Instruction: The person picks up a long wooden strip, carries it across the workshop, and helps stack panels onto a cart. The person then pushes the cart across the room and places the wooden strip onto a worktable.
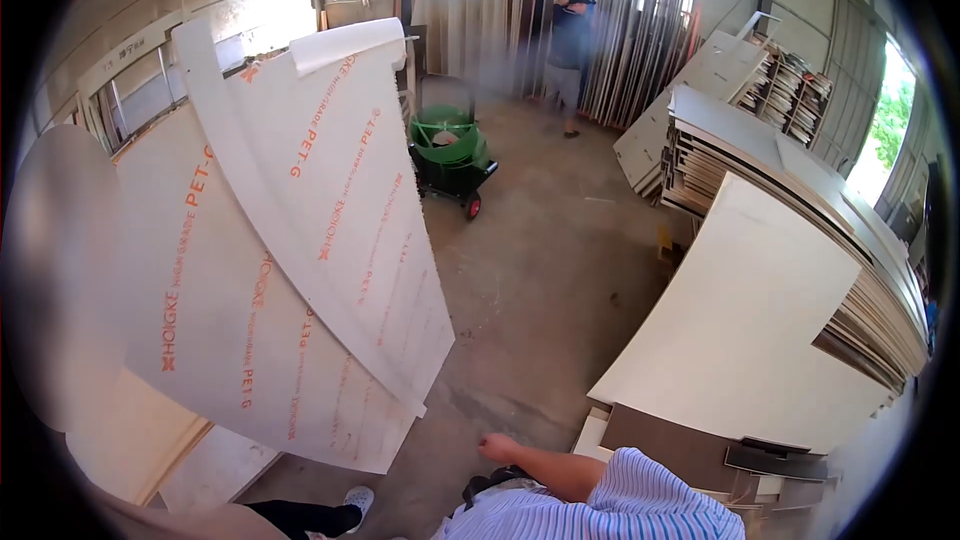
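Observation:
My right hand is low in the middle of the view, at the end of a bare forearm that comes out of a striped sleeve. Its fingers look curled in, and nothing shows in them. The grey floor lies beyond it. To its left stands a large white board with orange lettering, crossed by a long pale strip. My left hand does not show.
A green wheeled machine stands ahead. Farther back a person in dark top is near upright boards. Stacked panels and a leaning cream sheet fill the right. A shoe shows at lower left.

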### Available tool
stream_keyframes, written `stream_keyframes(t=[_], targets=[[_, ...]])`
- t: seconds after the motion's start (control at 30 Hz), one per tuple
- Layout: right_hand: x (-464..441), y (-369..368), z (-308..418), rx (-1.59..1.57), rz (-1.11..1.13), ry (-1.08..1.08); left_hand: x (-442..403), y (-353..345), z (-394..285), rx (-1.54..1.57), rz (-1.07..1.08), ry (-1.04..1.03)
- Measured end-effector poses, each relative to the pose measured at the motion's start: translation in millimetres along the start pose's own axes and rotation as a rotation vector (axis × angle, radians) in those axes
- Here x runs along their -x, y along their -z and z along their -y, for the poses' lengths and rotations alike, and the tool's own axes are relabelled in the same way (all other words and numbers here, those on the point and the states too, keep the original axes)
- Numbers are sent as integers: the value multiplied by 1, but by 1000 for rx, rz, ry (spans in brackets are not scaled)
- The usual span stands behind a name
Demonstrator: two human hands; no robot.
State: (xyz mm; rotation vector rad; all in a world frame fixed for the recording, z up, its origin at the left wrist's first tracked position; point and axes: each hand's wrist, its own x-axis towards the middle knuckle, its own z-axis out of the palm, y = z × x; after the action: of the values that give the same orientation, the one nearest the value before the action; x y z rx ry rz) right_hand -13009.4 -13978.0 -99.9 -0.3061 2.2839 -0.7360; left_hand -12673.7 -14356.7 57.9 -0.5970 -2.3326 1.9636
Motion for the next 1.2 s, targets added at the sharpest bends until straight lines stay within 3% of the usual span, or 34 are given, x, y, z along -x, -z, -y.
stream_keyframes(t=[0.13,0.17,0.23,0.27,0.3,0.33,0.37,0.4,0.43,0.47,0.5,0.53,0.57,0.63,0.7,0.8,0.97,1.07,1.17,1.2], targets=[[5,22,35,-70,-24,2,-44,-9,42,-46,-169,180],[6,20,45,-72,10,-2,-51,-26,12,-453,-36,-24],[-34,3,22,29,53,143,-55,-42,-47,-733,113,-318],[-37,11,34,-2,61,70,-59,-38,-36,-617,124,-356],[-25,23,53,-60,-19,96,-64,-13,-7,-114,116,-88],[-17,36,69,-12,-110,196,-64,3,-14,63,130,-29],[-71,13,30,-84,-210,423,-60,26,-50,253,156,-9],[-76,32,51,-6,-161,335,-51,51,-102,653,253,69],[-31,65,109,-365,-173,295,-26,97,-188,1549,430,459],[-27,80,132,-497,-157,308,-4,124,-238,1919,568,689],[-32,97,157,-636,-158,337,14,141,-269,2042,659,775],[-37,115,195,-584,-243,403,22,129,-279,1996,675,603],[-41,128,225,-531,-324,467,27,134,-289,2115,575,814],[-50,157,281,-436,-410,654,34,144,-277,1907,526,782],[-39,185,341,-391,-458,631,37,155,-266,1765,479,759],[-32,215,411,-272,-585,651,28,145,-235,1827,436,835],[-40,227,469,-87,-658,594,-34,11,-99,2092,241,1280],[-54,223,477,-59,-672,617,-22,-12,-146,1781,159,1069],[-60,220,484,-44,-739,601,-20,-14,-99,-220,-100,-406],[-63,220,488,-41,-772,589,-17,-4,-87,49,-132,-226]])
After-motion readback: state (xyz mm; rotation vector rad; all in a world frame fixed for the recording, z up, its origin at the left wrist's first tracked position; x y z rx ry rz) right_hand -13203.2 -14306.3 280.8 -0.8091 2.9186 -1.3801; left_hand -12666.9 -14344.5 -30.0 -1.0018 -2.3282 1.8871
